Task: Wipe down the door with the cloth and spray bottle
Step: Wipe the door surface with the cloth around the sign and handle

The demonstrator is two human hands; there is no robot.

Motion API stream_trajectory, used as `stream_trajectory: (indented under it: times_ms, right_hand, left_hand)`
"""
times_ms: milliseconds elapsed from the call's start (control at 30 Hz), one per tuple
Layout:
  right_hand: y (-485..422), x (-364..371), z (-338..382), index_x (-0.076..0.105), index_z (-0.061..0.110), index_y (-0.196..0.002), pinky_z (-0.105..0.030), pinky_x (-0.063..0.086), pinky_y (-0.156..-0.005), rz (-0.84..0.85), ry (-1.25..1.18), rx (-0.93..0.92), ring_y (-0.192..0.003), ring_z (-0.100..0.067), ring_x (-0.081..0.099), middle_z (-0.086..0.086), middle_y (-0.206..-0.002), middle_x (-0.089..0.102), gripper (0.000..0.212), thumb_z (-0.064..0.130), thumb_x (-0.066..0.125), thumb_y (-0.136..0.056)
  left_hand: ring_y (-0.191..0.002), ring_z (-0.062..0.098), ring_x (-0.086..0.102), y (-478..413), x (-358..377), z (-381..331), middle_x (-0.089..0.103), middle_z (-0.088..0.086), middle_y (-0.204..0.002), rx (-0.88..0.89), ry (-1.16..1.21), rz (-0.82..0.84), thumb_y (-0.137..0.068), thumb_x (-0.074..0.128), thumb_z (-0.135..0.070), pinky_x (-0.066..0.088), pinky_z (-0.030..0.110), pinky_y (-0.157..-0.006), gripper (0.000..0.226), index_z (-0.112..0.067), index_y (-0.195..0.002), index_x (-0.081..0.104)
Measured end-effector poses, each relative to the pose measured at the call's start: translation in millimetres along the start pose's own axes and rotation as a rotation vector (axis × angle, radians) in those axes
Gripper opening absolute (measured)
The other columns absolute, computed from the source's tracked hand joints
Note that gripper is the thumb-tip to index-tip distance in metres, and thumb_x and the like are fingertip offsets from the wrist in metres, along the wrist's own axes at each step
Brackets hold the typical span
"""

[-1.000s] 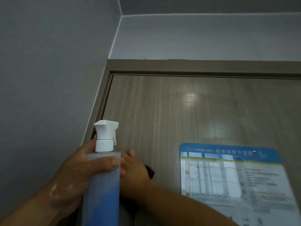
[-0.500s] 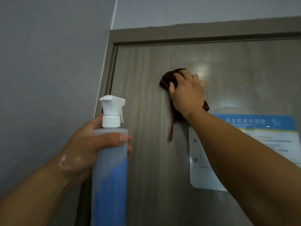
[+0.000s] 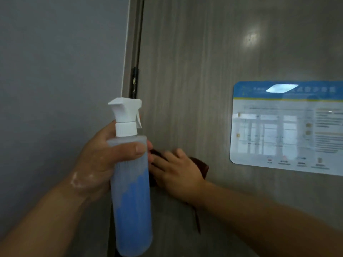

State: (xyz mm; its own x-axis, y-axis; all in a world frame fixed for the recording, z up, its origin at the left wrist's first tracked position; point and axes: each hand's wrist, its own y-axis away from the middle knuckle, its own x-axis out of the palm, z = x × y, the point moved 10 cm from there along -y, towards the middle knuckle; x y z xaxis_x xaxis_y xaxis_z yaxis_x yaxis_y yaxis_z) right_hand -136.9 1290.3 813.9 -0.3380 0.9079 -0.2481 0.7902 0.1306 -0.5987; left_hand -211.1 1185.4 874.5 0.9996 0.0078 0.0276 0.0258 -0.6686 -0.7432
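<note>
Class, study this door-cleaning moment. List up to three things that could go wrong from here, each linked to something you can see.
1. The right hand presses the cloth on the door left of the laminated notice; a wide sweep could catch its edge.
2. The nozzle of the spray bottle seems to face the grey wall, so a squeeze may miss the door.
3. The bottle in the left hand hides part of the cloth, so patches may get missed.
</note>
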Motion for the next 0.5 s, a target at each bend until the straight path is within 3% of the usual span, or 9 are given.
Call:
stream_trajectory:
  times_ms: [133, 233, 333, 433, 500]
  right_hand:
    - [58.0, 24.3, 64.9, 0.072, 0.028, -0.123, -0.036, 0.029, -0.077, 0.030, 0.000, -0.196, -0.097, -0.020, 0.045, 0.003, -0.137, 0.062, 0.033, 0.033, 0.052, -0.097]
    - [70.5, 16.6, 58.4, 0.074, 0.028, -0.120, -0.036, 0.031, -0.078, 0.002, -0.008, -0.241, -0.096, -0.019, 0.051, 0.003, -0.134, 0.065, 0.030, 0.033, 0.053, -0.099]
    - [42.5, -8.7, -0.9, 0.073, 0.024, -0.122, -0.037, 0.037, -0.076, -0.055, -0.002, -0.105, -0.094, -0.025, 0.060, -0.002, -0.133, 0.066, 0.035, 0.035, 0.049, -0.099]
    - [-3.3, -40.2, -87.8, 0.069, 0.023, -0.126, -0.039, 0.039, -0.080, -0.140, 0.100, 0.146, -0.100, -0.029, 0.063, -0.002, -0.135, 0.064, 0.037, 0.041, 0.056, -0.097]
    - [-26.5, -52.2, -132.9, 0.064, 0.022, -0.132, -0.044, 0.040, -0.087, -0.126, 0.130, 0.287, -0.109, -0.034, 0.059, -0.003, -0.140, 0.059, 0.042, 0.043, 0.049, -0.099]
  left_hand:
    - [-0.067, 0.026, 0.071, 20.9, -3.2, 18.4, 0.072, 0.013, -0.080, -0.038, -0.007, -0.017, -0.046, 0.077, -0.022, 0.059, 0.033, -0.055, 0.048, -0.015, -0.092, 0.065]
    - [-0.068, 0.029, 0.071, 34.8, -4.3, 33.3, 0.072, 0.014, -0.081, -0.073, -0.017, -0.007, -0.041, 0.086, -0.024, 0.059, 0.034, -0.058, 0.055, -0.020, -0.092, 0.067]
    - [-0.070, 0.030, 0.072, 50.0, -4.0, 46.8, 0.072, 0.014, -0.083, -0.121, -0.036, 0.013, -0.035, 0.094, -0.039, 0.059, 0.035, -0.059, 0.075, -0.020, -0.101, 0.064]
    - [-0.069, 0.028, 0.072, 65.0, -5.4, 65.1, 0.073, 0.012, -0.081, -0.163, -0.072, 0.012, -0.038, 0.088, -0.024, 0.060, 0.034, -0.059, 0.070, -0.020, -0.104, 0.062]
    - [-0.069, 0.029, 0.071, 74.6, -3.6, 79.6, 0.073, 0.012, -0.080, -0.189, -0.072, 0.003, -0.038, 0.089, -0.025, 0.060, 0.036, -0.060, 0.068, -0.020, -0.102, 0.064]
